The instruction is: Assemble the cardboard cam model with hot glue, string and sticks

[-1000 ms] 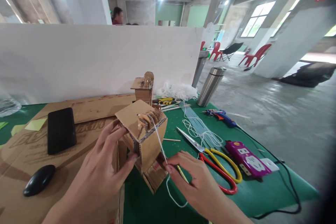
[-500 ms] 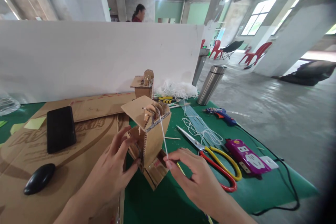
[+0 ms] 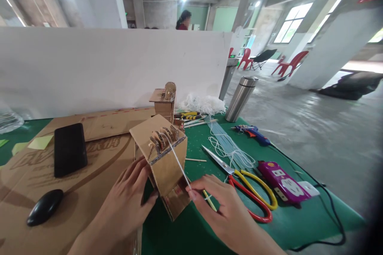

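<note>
White string (image 3: 177, 159) (thin, taut) pinched by right hand (image 3: 220, 203); left hand (image 3: 130, 195) half-curled at corrugated-cardboard box (image 3: 167, 171), grip unclear.

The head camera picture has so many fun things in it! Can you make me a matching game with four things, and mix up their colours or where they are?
Things:
1. scissors
2. stretched string
3. flask
4. power strip

Clues:
A. pinched in the right hand, running up to the cardboard model
B. tall and silver
C. mostly purple
D. partly red, partly yellow

Right pairs: 1-D, 2-A, 3-B, 4-C
</note>
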Available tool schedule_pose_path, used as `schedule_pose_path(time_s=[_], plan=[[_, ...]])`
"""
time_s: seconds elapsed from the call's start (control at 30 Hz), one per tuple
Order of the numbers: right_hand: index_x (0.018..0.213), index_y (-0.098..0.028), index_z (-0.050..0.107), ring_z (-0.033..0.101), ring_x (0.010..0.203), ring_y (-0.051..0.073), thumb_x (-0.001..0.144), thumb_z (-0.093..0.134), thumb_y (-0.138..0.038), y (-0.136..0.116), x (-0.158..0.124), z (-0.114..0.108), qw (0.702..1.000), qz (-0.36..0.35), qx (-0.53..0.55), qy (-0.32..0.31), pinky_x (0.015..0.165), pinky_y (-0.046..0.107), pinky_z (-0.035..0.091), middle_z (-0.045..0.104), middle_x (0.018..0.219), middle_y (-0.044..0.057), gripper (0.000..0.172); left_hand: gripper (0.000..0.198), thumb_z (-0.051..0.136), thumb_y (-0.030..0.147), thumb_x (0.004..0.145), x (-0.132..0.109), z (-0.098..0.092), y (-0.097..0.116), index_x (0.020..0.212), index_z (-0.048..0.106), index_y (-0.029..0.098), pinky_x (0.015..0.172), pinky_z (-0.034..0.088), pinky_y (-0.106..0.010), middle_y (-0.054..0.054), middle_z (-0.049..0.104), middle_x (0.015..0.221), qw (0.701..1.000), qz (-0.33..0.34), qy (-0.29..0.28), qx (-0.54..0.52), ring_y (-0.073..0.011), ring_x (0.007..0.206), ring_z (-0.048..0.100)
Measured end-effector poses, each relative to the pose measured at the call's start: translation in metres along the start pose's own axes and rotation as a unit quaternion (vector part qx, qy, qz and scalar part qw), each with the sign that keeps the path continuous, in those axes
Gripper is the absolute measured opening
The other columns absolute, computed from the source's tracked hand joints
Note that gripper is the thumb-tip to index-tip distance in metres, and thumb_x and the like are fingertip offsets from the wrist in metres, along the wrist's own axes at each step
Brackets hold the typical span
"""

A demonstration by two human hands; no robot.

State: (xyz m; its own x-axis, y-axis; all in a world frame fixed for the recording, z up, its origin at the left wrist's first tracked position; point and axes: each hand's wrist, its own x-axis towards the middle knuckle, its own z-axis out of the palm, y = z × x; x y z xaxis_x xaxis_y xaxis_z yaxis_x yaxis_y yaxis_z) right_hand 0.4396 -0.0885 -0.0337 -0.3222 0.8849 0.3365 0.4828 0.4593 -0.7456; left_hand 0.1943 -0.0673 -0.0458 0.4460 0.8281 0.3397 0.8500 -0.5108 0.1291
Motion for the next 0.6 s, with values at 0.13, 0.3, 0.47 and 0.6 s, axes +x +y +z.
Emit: schedule_pose_path(time_s=[0.13, 0.3, 0.47, 0.6], plan=[[0.083, -0.021, 0.063, 0.062, 0.073, 0.015, 0.097, 0.05, -0.021, 0.001, -0.002, 0.001, 1.0, -0.02, -0.009, -0.009, 0.066, 0.026, 0.044, 0.067, 0.076, 0.001, 0.019, 0.051, 0.054, 0.017, 0.082, 0.0, 0.001, 0.003, 0.13, 0.038, 0.025, 0.092, 0.055, -0.05, -0.01, 0.062, 0.122, 1.0, 0.0, 0.02, 0.002, -0.0311, 0.115, 0.061], [0.083, -0.02, 0.063, 0.062, 0.074, 0.016, 0.095, 0.05, -0.017, 0.001, -0.001, 0.004, 0.999, -0.015, -0.012, -0.037, 0.068, 0.028, 0.044, 0.067, 0.077, 0.001, 0.018, 0.039, 0.048, 0.015, 0.087, 0.001, -0.001, 0.005, 0.124, 0.039, 0.026, 0.088, 0.057, -0.048, -0.007, 0.065, 0.106, 0.997, 0.002, 0.061, -0.041, -0.0283, 0.105, 0.065], [0.084, -0.022, 0.062, 0.062, 0.08, 0.018, 0.093, 0.049, -0.014, -0.001, 0.001, 0.006, 0.999, -0.018, 0.008, -0.037, 0.071, 0.029, 0.047, 0.068, 0.084, 0.003, 0.019, 0.042, 0.049, 0.018, 0.091, 0.0, -0.01, 0.008, 0.131, 0.038, 0.024, 0.089, 0.058, -0.048, -0.013, 0.059, 0.127, 0.983, -0.017, 0.169, -0.069, -0.0303, 0.117, 0.061], [0.084, -0.021, 0.062, 0.061, 0.082, 0.018, 0.091, 0.049, -0.012, -0.003, 0.002, 0.009, 0.999, -0.032, 0.024, -0.033, 0.072, 0.03, 0.049, 0.068, 0.087, 0.005, 0.017, 0.068, 0.056, 0.015, 0.089, 0.004, -0.029, 0.019, 0.15, 0.026, 0.021, 0.109, 0.044, -0.048, -0.015, 0.042, 0.146, 0.956, 0.017, 0.287, -0.053, -0.0297, 0.137, 0.043]])
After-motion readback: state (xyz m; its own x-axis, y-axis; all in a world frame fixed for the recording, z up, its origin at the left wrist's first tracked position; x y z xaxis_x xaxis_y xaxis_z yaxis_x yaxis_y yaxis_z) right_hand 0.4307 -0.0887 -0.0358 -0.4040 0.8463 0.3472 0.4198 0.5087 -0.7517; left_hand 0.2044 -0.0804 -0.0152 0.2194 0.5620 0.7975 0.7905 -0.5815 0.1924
